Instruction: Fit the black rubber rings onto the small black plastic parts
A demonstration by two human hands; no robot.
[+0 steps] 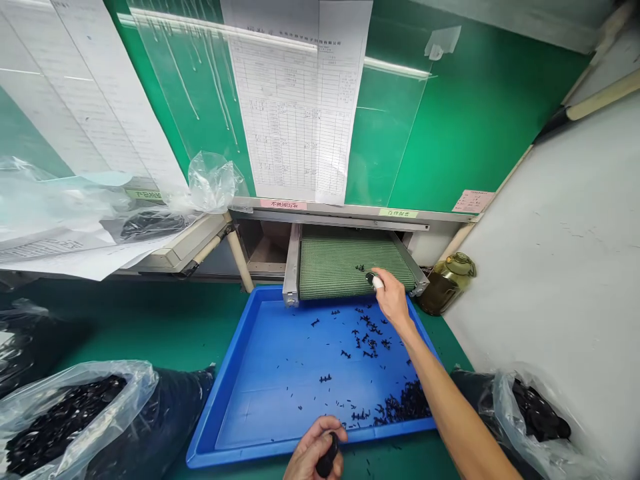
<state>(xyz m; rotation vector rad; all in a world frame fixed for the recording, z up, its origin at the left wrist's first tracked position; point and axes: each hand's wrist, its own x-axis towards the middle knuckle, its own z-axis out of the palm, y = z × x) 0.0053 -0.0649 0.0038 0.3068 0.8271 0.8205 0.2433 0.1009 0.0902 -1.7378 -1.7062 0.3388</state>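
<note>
Your R hand (393, 300): pinching white-tipped item (376, 282), by green mesh belt (345, 267).
Your L hand (315, 453): gripping black part (327, 457).
Hands: apart.
Tray (240, 453): blue, loose black pcs (367, 340).

Your count: 2 hands, left hand (314, 453) and right hand (391, 300). You've got 1 black item (327, 456) in the left, 1 white finger cot (378, 283) on the right. Around you: 1 blue tray (235, 393), 1 mesh belt (345, 267), 1 jar (445, 285), 3 clear bags (75, 413) of black parts (365, 340), plus 1 dark bag (25, 340) far left. Also 1 form (295, 100), 2 pink labels (283, 204), 2 green labels (397, 213). Parts in your tray: dozens (too many and too small to count exactly).
</note>
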